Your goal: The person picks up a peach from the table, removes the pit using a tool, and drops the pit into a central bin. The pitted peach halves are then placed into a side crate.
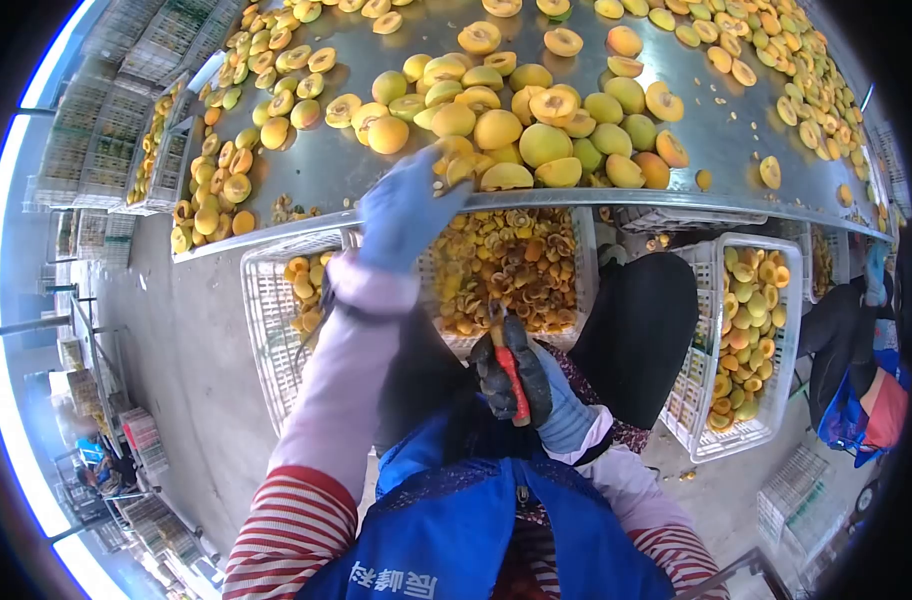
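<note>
My left hand (406,205), in a blue glove, reaches over the front edge of the metal table (316,175), its fingers apart beside a heap of yellow-green fruit (546,143). Some of the fruit is whole and some is halved, with brown centres showing. My right hand (521,380), in a dark-palmed glove, is wrapped round a red-handled tool (507,368) above my lap. The tool's tip points up toward a crate of brown and yellow fruit scraps (506,265) between my knees.
White crates holding fruit stand left (266,340) and right (788,350) of my legs. Halved fruit (826,100) lies along the table's right side. A co-worker (861,370) sits at the far right. Stacked crates (96,130) stand at the left.
</note>
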`<action>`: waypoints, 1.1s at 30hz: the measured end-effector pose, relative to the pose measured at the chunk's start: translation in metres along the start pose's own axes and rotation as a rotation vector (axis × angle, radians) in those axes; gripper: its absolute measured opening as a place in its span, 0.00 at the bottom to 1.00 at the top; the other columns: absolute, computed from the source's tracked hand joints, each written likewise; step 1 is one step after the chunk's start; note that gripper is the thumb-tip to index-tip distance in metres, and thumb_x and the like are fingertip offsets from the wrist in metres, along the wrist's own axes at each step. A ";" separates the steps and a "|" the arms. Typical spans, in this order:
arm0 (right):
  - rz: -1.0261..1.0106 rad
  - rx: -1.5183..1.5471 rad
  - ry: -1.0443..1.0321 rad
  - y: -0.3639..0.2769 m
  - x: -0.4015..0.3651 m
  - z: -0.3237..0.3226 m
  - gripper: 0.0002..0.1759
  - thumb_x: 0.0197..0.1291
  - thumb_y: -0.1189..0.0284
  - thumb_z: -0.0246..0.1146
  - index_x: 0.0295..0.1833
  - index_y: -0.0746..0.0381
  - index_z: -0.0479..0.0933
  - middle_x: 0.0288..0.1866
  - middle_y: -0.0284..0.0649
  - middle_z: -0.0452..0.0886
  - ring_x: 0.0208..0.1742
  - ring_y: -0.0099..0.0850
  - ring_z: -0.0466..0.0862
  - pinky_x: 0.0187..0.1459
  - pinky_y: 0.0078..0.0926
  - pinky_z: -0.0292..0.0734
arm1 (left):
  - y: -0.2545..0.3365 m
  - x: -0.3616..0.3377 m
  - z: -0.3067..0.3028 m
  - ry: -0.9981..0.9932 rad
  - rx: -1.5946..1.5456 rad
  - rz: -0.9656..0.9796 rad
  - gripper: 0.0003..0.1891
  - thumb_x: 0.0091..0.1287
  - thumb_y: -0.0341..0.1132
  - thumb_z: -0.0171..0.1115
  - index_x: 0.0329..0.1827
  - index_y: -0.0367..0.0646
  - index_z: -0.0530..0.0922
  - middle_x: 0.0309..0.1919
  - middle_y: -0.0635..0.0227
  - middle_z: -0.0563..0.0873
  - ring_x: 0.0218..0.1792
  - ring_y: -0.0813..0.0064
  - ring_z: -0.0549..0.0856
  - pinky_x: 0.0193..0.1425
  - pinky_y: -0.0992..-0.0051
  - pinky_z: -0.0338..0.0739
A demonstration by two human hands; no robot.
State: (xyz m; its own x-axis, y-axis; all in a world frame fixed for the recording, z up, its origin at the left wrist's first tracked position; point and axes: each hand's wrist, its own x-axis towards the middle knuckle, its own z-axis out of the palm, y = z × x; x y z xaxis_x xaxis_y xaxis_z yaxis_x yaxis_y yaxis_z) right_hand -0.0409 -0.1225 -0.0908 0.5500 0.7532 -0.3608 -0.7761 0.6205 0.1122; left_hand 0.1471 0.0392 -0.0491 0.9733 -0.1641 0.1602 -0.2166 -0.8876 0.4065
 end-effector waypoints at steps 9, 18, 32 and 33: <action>-0.556 -0.264 0.240 -0.018 0.002 -0.017 0.14 0.65 0.65 0.58 0.47 0.65 0.74 0.32 0.41 0.81 0.30 0.35 0.83 0.32 0.34 0.79 | -0.007 0.007 0.010 -0.158 -0.642 -0.021 0.23 0.57 0.29 0.64 0.56 0.37 0.68 0.44 0.58 0.81 0.46 0.70 0.82 0.46 0.72 0.77; -1.201 -1.830 0.478 -0.022 -0.004 0.063 0.18 0.58 0.64 0.66 0.47 0.64 0.73 0.29 0.51 0.79 0.30 0.50 0.82 0.30 0.40 0.76 | 0.054 -0.096 -0.012 -0.193 -1.388 -0.367 0.20 0.75 0.43 0.48 0.58 0.34 0.72 0.44 0.63 0.81 0.42 0.76 0.80 0.48 0.77 0.75; -1.001 -1.536 0.360 0.010 -0.015 0.043 0.18 0.57 0.69 0.63 0.50 0.66 0.71 0.35 0.52 0.80 0.37 0.50 0.82 0.36 0.39 0.76 | 0.080 -0.144 -0.015 0.139 -1.034 -0.164 0.17 0.73 0.33 0.49 0.61 0.32 0.68 0.46 0.57 0.79 0.44 0.72 0.78 0.50 0.77 0.73; -0.967 -1.431 0.306 0.009 -0.016 0.045 0.17 0.58 0.69 0.63 0.50 0.67 0.71 0.36 0.52 0.80 0.38 0.50 0.83 0.37 0.39 0.76 | 0.081 -0.148 -0.014 0.131 -1.075 -0.200 0.18 0.74 0.34 0.49 0.62 0.32 0.67 0.47 0.57 0.78 0.45 0.72 0.78 0.51 0.76 0.73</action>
State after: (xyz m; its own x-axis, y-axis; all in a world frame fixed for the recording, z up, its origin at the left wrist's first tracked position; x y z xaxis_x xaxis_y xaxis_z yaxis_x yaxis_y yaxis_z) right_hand -0.0428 -0.1195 -0.0423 0.9950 0.0933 0.0359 0.0370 -0.0093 -0.9993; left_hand -0.0151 -0.0026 -0.0275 0.9964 0.0438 0.0725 -0.0705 -0.0447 0.9965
